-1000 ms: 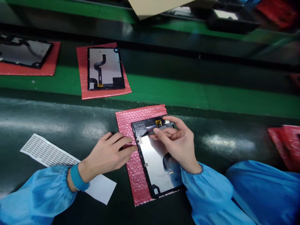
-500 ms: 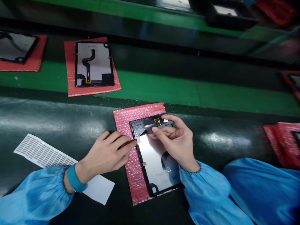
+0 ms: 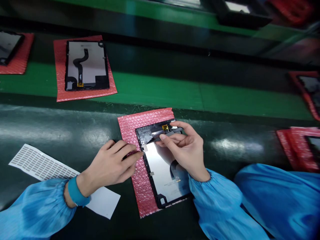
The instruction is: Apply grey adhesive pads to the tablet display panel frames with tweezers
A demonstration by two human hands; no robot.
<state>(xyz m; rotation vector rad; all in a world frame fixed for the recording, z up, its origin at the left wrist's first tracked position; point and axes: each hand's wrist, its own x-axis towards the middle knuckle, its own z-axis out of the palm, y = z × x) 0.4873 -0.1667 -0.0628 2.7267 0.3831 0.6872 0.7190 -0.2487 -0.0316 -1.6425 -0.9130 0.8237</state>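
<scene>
A tablet screen assembly (image 3: 160, 166) lies back side up, with a silvery sheet in a black frame. Black tweezers (image 3: 176, 131) are pinched in my right hand (image 3: 188, 150), over its upper part. Their tips point left, at a small pale sticker (image 3: 145, 148) on the frame's left edge. My left hand (image 3: 115, 163) has its index finger stretched to that edge, the fingertip at the sticker; the other fingers are loosely bent and its thumb is hidden. Under the screen is a pink bubble-wrap bag (image 3: 145, 196).
A sheet of small grey stickers (image 3: 50, 165) lies partly under my left forearm. Beyond, on a green strip, another screen (image 3: 93, 66) rests on a red bubble bag (image 3: 61, 73). More bagged screens are at far left and right. A blue-sleeved arm (image 3: 277, 196) is at right.
The whole view has shifted slightly, so things appear further left. My hands, the tweezers and the screen keep nearly the same positions relative to each other.
</scene>
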